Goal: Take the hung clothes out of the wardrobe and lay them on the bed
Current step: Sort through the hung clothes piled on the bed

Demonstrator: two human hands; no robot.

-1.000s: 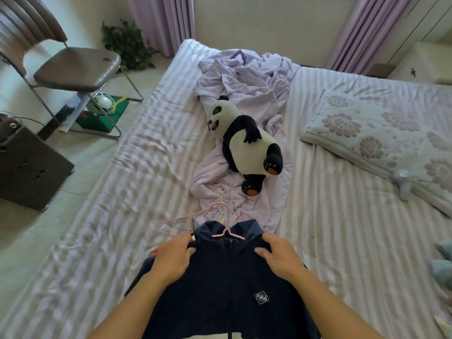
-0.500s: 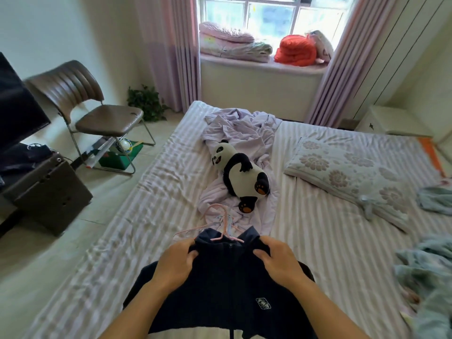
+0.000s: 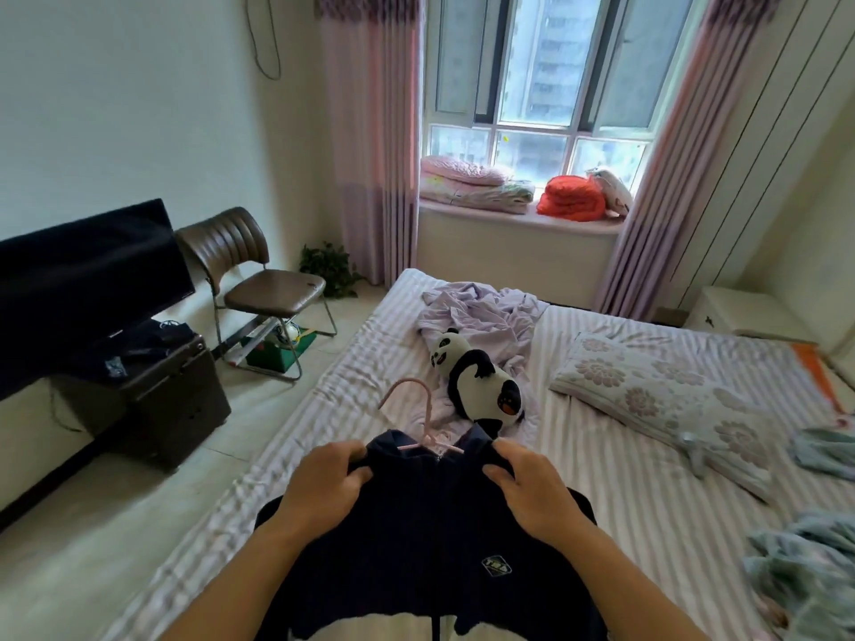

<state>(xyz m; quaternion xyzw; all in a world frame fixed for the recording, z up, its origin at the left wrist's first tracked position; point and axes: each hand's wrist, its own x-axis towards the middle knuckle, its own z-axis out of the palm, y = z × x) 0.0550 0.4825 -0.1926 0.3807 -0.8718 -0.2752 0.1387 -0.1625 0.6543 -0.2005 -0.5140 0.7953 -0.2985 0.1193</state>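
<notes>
Two hands are on the job: our left hand pinches the dark navy jacket at one shoulder, thumb on top and fingers curled under the fabric, and our right hand grips the other shoulder the same way, fingers bent round the collar edge. We hold the jacket up in front of us over the near part of the bed, zip down the middle, a small badge on the chest, and whether its hem touches the sheet we cannot tell. Poking out of the collar between our hands is the pink hanger, hook tilted to the left. Just past it lies a panda plush toy on a crumpled lilac sheet. To the right we see a floral pillow, and light blue clothes bunched at the bed's right edge. Off to the left on the floor stands a dark cabinet with a black television, then a brown chair and a small green plant. Farthest off, folded bedding and an orange bundle sit on the window ledge between pink curtains
</notes>
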